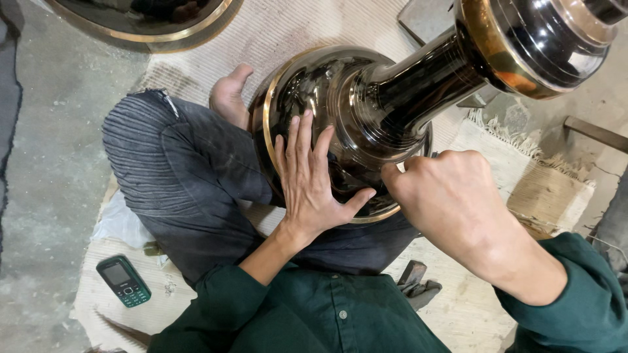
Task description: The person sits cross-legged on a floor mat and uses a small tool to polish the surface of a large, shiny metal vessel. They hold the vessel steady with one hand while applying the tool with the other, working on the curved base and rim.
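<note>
A person is sitting cross-legged on a pale woven mat (pixel 458 314), cradling a large polished metal vase (pixel 366 111) in the lap, lying on its side with its neck running up toward the far right. The left hand (pixel 311 186) is lying flat with fingers spread on the round belly, steadying it. The right hand (pixel 451 196) is curled into a closed fist just beside the belly's gold rim; whether it is pinching a small tool cannot be told.

The vase is looking heavy, rigid and slick: a dark mirror finish with brass-coloured bands, a bulging body, a narrow ribbed neck and a flared stepped mouth. The neck or the rim band is seeming the surest hold; the glossy belly would likely slip and mark easily.

A green push-button phone (pixel 123 281) is lying on the mat at near left.
</note>
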